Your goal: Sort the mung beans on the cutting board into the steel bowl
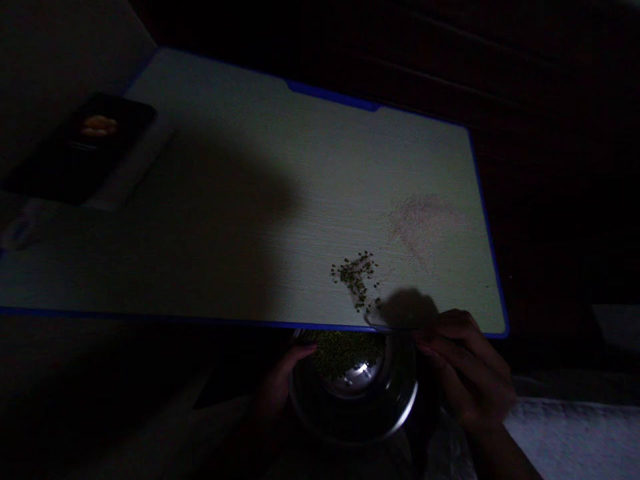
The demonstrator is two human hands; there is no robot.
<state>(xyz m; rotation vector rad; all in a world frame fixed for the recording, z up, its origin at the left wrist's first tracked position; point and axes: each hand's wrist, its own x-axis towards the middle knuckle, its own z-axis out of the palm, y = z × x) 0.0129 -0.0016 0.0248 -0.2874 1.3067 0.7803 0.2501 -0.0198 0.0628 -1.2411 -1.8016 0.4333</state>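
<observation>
A shiny metal bowl sits just below the near edge of the table, with many small green beans gathered toward its far side. My left hand grips the bowl's left side, thumb over the rim. Beside the right rim, at the table edge, is my right hand. Its fingers are curled and pressed together; darkness hides what they hold, if anything. On the tabletop just beyond the bowl lies a small scatter of green beans. Farther right spreads a thin patch of pale pinkish grains.
The pale table has a raised blue edge. A dark box with a food picture lies at the far left, near a blurred small item. White quilted fabric shows at lower right. The scene is very dim.
</observation>
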